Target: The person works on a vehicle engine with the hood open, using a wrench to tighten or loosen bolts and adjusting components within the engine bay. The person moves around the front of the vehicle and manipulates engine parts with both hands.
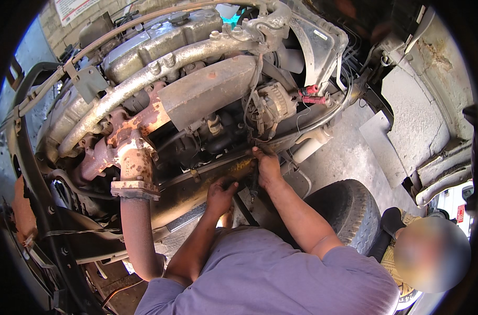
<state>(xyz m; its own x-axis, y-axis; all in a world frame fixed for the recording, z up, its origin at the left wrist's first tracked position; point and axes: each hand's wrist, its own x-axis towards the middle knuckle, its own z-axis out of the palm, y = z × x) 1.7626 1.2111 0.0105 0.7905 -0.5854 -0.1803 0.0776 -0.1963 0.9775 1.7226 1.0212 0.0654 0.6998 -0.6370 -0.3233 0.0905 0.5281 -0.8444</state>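
Note:
My right hand [268, 167] is at the outer side of a long, dirty frame rail [194, 185] below the engine. Its thumb presses near the rail's upper edge, next to a dark hanging part [253, 181]. Its fingers are closed, and what they grip is mostly hidden. Lower and to the left, my left hand [220, 197] is against the rail's side. The fingers there bend loosely, thumb apart, with nothing visible between them. Above the right hand sits an alternator [272, 105] with wires running down from it.
The engine [165, 44] fills the upper left, with a rusty exhaust pipe [139, 236] beside my left arm. A tyre [346, 215] stands right of my right forearm. Two red-handled clamps or connectors [313, 94] lie by the alternator. Another person [407, 247] is at the lower right.

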